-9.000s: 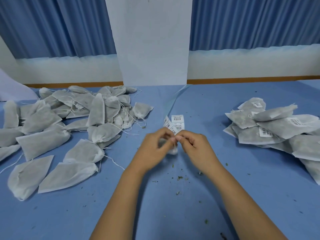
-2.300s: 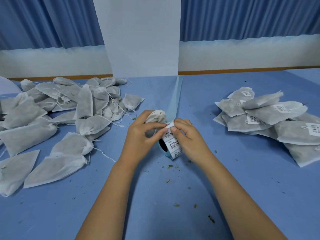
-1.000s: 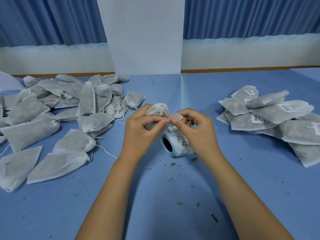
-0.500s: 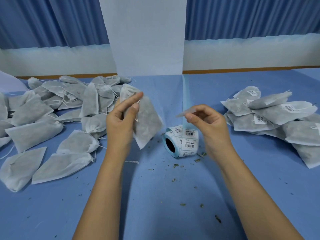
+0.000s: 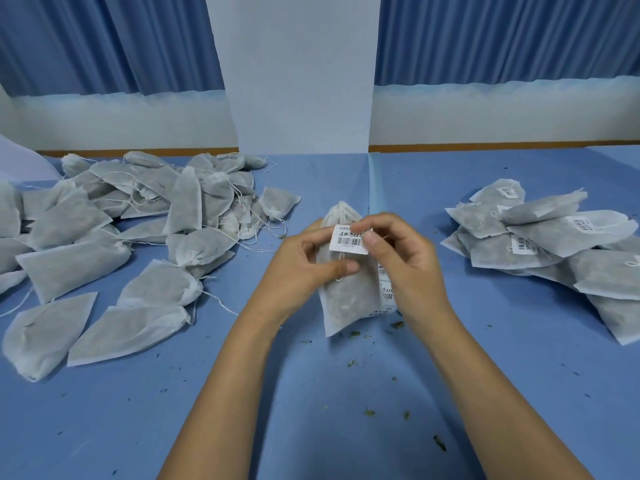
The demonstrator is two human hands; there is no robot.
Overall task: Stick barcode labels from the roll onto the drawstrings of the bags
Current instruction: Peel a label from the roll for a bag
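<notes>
Two hands at work, mid-table. One bag (image 5: 346, 299) is upright in the left hand (image 5: 301, 263): thumb across its front, fingers curled behind, gripping. One label (image 5: 349, 239), barcode facing the camera, is pinched by its right edge between thumb and forefinger of the right hand (image 5: 407, 271); other fingers loosely curled. Label sits over the bag's gathered neck; touching the drawstring or not, cannot tell. One roll (image 5: 386, 292) is on the table (image 5: 311, 420) just behind bag and right hand, mostly hidden, only a strip of labels shows. Two piles: left pile (image 5: 121, 237) of plain bags with loose strings, too overlapped to count, cut off at the left edge. Right pile (image 5: 554, 247), roughly ten bags, three labels visible, cut off at the right edge. Label text too small to read. Green crumbs (image 5: 369, 413) scattered near the forearms.
</notes>
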